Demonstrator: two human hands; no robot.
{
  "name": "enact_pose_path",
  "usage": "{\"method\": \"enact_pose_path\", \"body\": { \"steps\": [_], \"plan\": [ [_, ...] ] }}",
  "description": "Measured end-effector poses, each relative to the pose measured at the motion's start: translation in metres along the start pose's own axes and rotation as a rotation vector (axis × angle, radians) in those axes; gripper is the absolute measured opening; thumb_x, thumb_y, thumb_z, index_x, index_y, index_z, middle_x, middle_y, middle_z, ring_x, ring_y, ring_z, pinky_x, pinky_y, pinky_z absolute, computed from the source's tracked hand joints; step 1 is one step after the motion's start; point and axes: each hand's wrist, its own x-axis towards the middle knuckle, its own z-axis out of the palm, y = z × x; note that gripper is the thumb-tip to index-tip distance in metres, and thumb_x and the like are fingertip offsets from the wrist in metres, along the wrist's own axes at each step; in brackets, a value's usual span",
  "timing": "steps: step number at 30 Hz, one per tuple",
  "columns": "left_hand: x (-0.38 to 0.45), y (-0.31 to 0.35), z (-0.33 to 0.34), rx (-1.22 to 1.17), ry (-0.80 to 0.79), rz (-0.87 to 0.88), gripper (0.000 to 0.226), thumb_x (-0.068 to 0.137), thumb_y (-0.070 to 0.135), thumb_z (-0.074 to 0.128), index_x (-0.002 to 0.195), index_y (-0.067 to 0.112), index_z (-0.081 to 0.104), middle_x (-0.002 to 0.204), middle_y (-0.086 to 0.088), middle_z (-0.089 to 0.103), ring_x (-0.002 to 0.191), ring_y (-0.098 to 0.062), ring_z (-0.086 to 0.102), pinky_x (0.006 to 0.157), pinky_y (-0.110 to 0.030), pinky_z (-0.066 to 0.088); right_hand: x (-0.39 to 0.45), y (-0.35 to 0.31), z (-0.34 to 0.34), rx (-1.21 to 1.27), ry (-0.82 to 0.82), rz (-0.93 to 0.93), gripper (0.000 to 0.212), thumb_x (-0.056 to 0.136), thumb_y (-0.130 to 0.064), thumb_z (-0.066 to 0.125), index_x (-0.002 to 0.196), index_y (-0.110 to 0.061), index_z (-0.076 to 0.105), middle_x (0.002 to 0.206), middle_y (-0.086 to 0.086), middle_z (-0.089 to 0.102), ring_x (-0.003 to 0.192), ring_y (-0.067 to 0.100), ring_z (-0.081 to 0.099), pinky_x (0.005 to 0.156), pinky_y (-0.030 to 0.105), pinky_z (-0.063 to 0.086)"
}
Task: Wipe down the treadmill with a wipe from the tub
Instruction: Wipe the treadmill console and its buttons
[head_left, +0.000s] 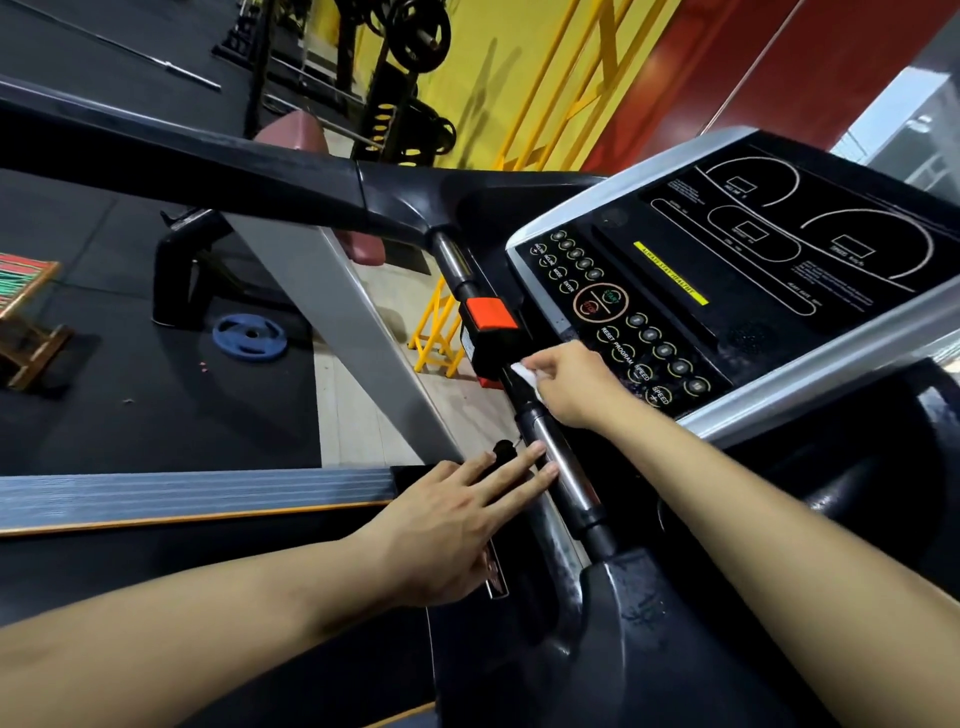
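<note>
The treadmill's black console (737, 270) with round buttons fills the right side. Its front handlebar (563, 467), part chrome and part black, runs below the console. My right hand (571, 384) grips a small white wipe (527, 376) and presses it on the black section of the bar, just below the orange safety-key block (491, 314). My left hand (467, 519) lies flat with straight fingers, its fingertips touching the chrome part of the bar. The tub of wipes is not in view.
The treadmill's grey upright (353, 322) and black side rail (208, 156) cross the left. On the gym floor lie a blue weight plate (249, 336), a yellow rack (439, 332) and a wooden frame (26, 317). Weight racks stand at the back.
</note>
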Motion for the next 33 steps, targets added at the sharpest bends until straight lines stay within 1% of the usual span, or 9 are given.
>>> {"method": "enact_pose_path", "body": {
  "steps": [3,6,9,13,17,24,27,30,33],
  "plan": [
    [0.000,-0.001,-0.003,0.002,-0.012,0.001,0.108,0.092,0.033,0.056,0.151,0.039,-0.034,0.162,0.012,-0.037,0.157,-0.028,0.003,0.120,-0.043,0.025,-0.014,0.003,-0.022,-0.074,-0.076,-0.049,0.024,0.098,-0.025,0.060,0.115,-0.029,0.076,0.120,0.004,0.072,0.109,0.016,0.067,0.094,0.024,0.051],
    [0.001,0.000,-0.003,0.005,-0.035,-0.016,0.110,0.091,0.032,0.057,0.151,0.039,-0.035,0.162,0.012,-0.037,0.157,-0.028,0.003,0.121,-0.044,0.025,-0.037,0.005,-0.033,-0.119,-0.075,-0.201,0.037,0.095,-0.007,0.055,0.117,-0.028,0.075,0.111,-0.006,0.073,0.094,-0.008,0.063,0.076,0.002,0.042],
    [0.001,-0.001,-0.004,0.010,-0.072,-0.033,0.107,0.090,0.033,0.056,0.154,0.037,-0.030,0.166,0.008,-0.029,0.156,-0.027,0.009,0.120,-0.044,0.028,-0.051,0.012,-0.014,-0.129,-0.054,-0.414,0.040,0.093,0.002,0.049,0.115,-0.018,0.076,0.122,-0.003,0.071,0.110,0.008,0.066,0.097,0.019,0.048],
    [0.001,-0.012,-0.015,0.039,0.062,0.010,0.071,0.085,0.037,0.038,0.154,0.025,0.035,0.157,-0.003,0.042,0.137,-0.028,0.045,0.106,-0.044,0.046,-0.077,0.021,-0.009,-0.315,-0.182,-0.556,0.025,0.084,-0.002,0.053,0.094,-0.013,0.073,0.102,-0.002,0.070,0.095,0.014,0.067,0.080,0.030,0.051],
    [-0.005,-0.022,-0.016,0.018,0.111,-0.042,0.060,0.086,0.038,0.029,0.139,0.019,0.051,0.139,0.000,0.055,0.125,-0.025,0.050,0.099,-0.044,0.048,-0.118,0.033,-0.022,-0.428,-0.215,-0.705,0.032,0.078,-0.011,0.056,0.097,-0.019,0.080,0.111,-0.003,0.074,0.103,0.016,0.069,0.084,0.029,0.058],
    [0.012,-0.021,-0.031,-0.040,0.164,-0.133,0.078,0.083,0.033,0.017,0.155,0.013,0.036,0.161,-0.007,0.037,0.142,-0.027,0.039,0.111,-0.041,0.039,-0.087,0.015,-0.004,-0.171,-0.097,-0.343,0.048,0.094,-0.007,0.038,0.131,-0.032,0.054,0.133,0.009,0.060,0.121,0.036,0.059,0.102,0.048,0.048],
    [0.026,-0.028,-0.033,-0.030,0.105,-0.167,0.071,0.091,0.027,0.023,0.161,0.016,0.021,0.170,-0.004,0.017,0.153,-0.028,0.022,0.116,-0.043,0.030,-0.100,0.017,-0.004,-0.131,-0.076,-0.253,0.049,0.097,-0.001,0.045,0.139,-0.022,0.059,0.134,0.008,0.064,0.121,0.030,0.060,0.105,0.027,0.043],
    [0.037,-0.039,-0.031,-0.001,0.027,-0.156,0.070,0.095,0.019,0.029,0.163,0.021,0.013,0.171,0.000,0.012,0.155,-0.027,0.014,0.120,-0.045,0.027,-0.128,0.032,-0.013,-0.132,-0.126,-0.142,0.047,0.102,-0.014,0.050,0.144,-0.034,0.054,0.106,-0.004,0.071,0.082,0.005,0.065,0.076,0.004,0.042],
    [0.038,-0.043,-0.025,-0.033,0.010,-0.134,0.081,0.083,0.020,0.022,0.163,0.024,0.011,0.170,0.003,0.016,0.155,-0.025,0.016,0.122,-0.043,0.025,-0.130,0.045,-0.009,-0.026,-0.098,-0.073,0.034,0.103,-0.028,0.050,0.135,-0.030,0.062,0.106,-0.001,0.074,0.094,0.015,0.068,0.089,0.027,0.052]
  ]
}}
